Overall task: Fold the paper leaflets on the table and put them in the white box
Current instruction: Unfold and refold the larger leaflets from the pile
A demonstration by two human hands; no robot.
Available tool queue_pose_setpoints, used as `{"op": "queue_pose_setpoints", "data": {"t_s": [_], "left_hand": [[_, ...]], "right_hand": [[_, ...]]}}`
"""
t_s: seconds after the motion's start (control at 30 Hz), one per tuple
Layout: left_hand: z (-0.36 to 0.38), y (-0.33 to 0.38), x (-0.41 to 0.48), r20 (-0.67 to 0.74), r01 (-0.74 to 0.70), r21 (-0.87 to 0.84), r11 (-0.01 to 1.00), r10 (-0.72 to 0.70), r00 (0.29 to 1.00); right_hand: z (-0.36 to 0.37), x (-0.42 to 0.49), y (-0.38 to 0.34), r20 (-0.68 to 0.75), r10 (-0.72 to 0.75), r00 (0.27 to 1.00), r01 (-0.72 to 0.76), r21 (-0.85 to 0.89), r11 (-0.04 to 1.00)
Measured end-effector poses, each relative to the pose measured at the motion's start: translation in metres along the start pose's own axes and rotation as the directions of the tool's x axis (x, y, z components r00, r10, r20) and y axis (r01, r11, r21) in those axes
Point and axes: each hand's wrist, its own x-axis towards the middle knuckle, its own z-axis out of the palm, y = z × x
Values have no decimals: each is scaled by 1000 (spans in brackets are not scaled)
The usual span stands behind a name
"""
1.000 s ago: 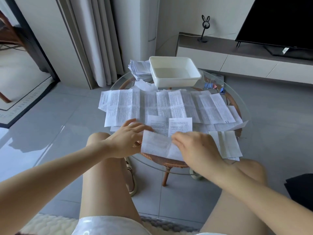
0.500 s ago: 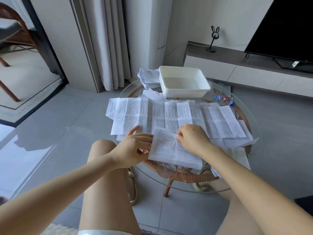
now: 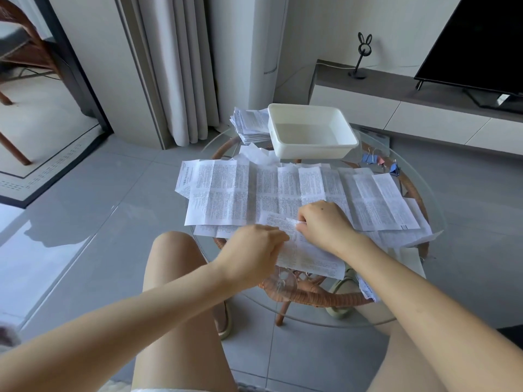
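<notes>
Glass table near edge | left hand, right hand grip leaflet | white box beyond

A table stands in front of the person's knees. At its far edge sits a box, with a stack of leaflets touching its left side and some clips just to its right. In front of the box, open leaflets lie overlapping across the middle of the table from left to right. At the near edge one leaflet lies on top of them, the left hand holding its left edge and the right hand pinching its far edge. Behind the table to the right is a cabinet with a television on it; a curtain hangs behind to the left.
</notes>
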Motion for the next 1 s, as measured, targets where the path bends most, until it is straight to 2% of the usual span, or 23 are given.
{"op": "queue_pose_setpoints", "data": {"t_s": [0.17, 0.3, 0.4, 0.63, 0.93, 1.0], "left_hand": [[21, 6, -7, -26, -18, 159, 987, 22, 999], [25, 6, -9, -85, -40, 204, 978, 58, 995], [26, 4, -9, -64, -26, 264, 964, 45, 997], [27, 4, -8, 36, 30, 268, 963, -41, 999], [24, 5, -10, 67, 36, 235, 971, -53, 996], [25, 3, -12, 79, 35, 238, 971, -55, 995]], "right_hand": [[-1, 0, 0, -3, -10, 1000, 10, -20, 1000], [2, 3, 1, -9, -10, 1000, 9, -30, 1000], [3, 5, 1, -6, -7, 1000, 7, -33, 999], [3, 7, 1, 6, -15, 1000, 15, -43, 999], [5, 8, 0, 25, 3, 1000, -1, -79, 997], [6, 1, -3, -35, 7, 999, -11, -103, 995]]}}
